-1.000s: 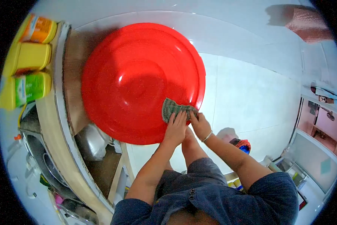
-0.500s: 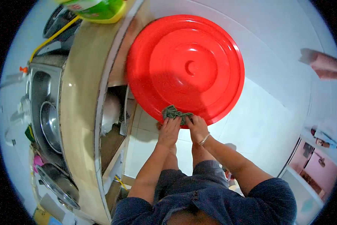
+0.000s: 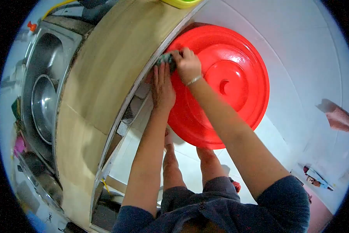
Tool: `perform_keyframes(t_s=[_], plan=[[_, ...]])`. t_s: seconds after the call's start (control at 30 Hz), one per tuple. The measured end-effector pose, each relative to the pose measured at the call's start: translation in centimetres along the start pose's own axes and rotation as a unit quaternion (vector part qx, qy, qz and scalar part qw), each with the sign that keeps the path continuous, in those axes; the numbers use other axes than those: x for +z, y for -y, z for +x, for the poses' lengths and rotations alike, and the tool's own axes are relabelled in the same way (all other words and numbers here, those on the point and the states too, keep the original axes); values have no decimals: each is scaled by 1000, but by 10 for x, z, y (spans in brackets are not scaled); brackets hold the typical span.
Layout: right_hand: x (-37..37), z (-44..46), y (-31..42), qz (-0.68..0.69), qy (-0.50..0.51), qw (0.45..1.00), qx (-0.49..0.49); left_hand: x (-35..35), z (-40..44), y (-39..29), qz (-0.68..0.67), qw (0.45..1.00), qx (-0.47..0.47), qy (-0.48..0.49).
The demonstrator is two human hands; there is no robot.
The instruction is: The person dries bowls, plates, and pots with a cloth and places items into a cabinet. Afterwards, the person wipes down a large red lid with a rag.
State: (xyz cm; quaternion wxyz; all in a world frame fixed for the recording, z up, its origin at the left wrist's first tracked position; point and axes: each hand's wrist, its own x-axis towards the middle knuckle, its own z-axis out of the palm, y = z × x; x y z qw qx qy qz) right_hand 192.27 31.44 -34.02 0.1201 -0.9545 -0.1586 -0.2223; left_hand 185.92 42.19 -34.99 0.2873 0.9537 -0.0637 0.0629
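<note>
A crumpled dark green patterned cloth (image 3: 165, 59) is at the left rim of a large round red plastic lid (image 3: 236, 50), close to the counter's edge. My right hand (image 3: 188, 66), with a bracelet at its wrist, is closed on the cloth's right end and is slightly blurred. From below, my left hand (image 3: 163, 90) reaches up beside the counter edge, its fingers long and pressed against the cloth. Part of the lid lies hidden behind my right forearm. Whatever is under the lid does not show.
A wood-look counter (image 3: 104, 77) runs along the left, with open shelves below its edge. Beyond it are a steel sink (image 3: 46, 42) and a metal bowl (image 3: 42, 108). The lid is near a white wall (image 3: 298, 58). Pale floor tiles (image 3: 143, 171) lie around my legs.
Both hands have moved with the cloth from the lid's near rim up to its left rim by the counter. My view has shifted, so the counter fills more of the left side.
</note>
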Motion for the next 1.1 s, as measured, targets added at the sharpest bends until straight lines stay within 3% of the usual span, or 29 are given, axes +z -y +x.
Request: perform_keyframes(t_s=[0.1, 0.17, 0.23, 0.3, 0.37, 0.5, 0.63, 0.73, 0.8, 0.9, 0.97, 1.03, 1.07, 1.1], plan=[[15, 2, -5, 96, 39, 994, -31, 11, 2, 4, -38, 999, -30, -15], [11, -6, 2, 147, 59, 986, -46, 7, -14, -1, 11, 1000, -24, -2], [-18, -32, 19, 352, 256, 893, 114, -7, -45, -13, 1, 997, -68, 45], [-27, -85, 23, 156, 177, 963, -132, -10, -94, -14, -16, 994, -67, 81], [-49, -102, 22, 184, 209, 945, -173, -18, -134, -24, 3, 981, -94, 168], [-56, -90, 14, 187, 271, 914, -237, -21, -143, -28, 11, 991, -44, 128], [-31, -61, 5, 130, 247, 934, -221, -9, -104, -26, 72, 991, -37, 106], [-31, -26, -2, 158, 247, 946, -137, -9, -66, -23, 71, 994, -49, 62], [-31, -3, -9, 142, 90, 972, -164, -11, -36, -23, 66, 996, -54, 29], [-10, 24, -30, 44, 70, 978, -193, -1, 1, -25, 64, 996, -62, -4], [-7, 34, -37, 22, 94, 980, -175, 8, 13, -29, 115, 992, -49, 6], [-8, 43, -32, 0, 271, 962, -21, 16, 21, -23, 107, 993, -56, 13], [11, 21, -35, 78, 115, 986, -90, 19, 25, -24, 99, 993, -60, 18], [8, 26, -40, 74, 112, 987, -91, 13, 31, -33, 98, 993, -57, 15]])
